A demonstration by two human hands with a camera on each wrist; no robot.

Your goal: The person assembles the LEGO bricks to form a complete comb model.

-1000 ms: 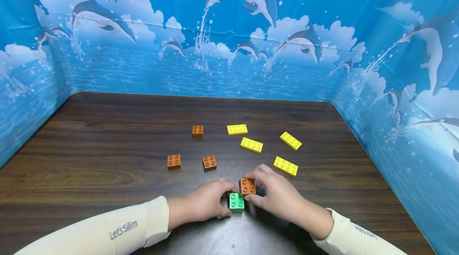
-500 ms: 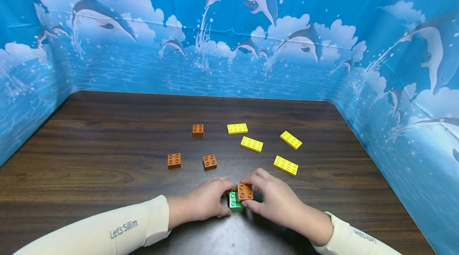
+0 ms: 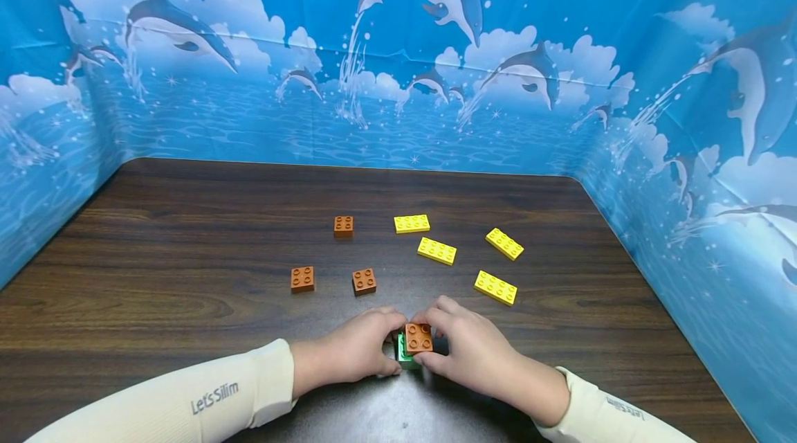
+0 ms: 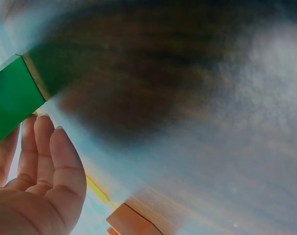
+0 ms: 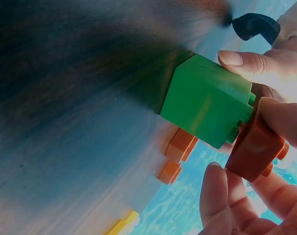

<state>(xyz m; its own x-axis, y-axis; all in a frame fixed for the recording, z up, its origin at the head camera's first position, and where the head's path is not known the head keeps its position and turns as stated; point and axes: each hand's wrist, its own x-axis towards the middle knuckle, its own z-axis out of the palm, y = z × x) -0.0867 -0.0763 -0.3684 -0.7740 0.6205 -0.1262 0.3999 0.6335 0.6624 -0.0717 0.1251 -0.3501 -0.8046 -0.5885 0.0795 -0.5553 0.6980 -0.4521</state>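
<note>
My left hand (image 3: 358, 347) grips a green block (image 3: 405, 362), thumb in front and fingers behind, as it stands on the table. Its plain green side (image 4: 15, 100) fills the left edge of the left wrist view. Between thumb and fingers, my right hand (image 3: 472, 349) pinches an orange-brown 2x2 brick (image 3: 418, 338) above the green block, studs up. From the right wrist, green studs show between the green block (image 5: 207, 104) and the brown brick (image 5: 256, 151), which sits shifted to one side. The brown brick hides most of the green top in the head view.
Brown bricks lie beyond my hands: one left (image 3: 302, 279), one nearer the middle (image 3: 364, 282), one farther back (image 3: 344, 226). Several flat yellow 2x4 bricks (image 3: 437, 251) lie to the right of them. A dolphin-print curtain (image 3: 398, 124) borders the dark wooden table (image 3: 187, 235).
My right hand has carried the brown brick left and towards me, from the back right of the green block to over its top. The left hand has stayed on the green block.
</note>
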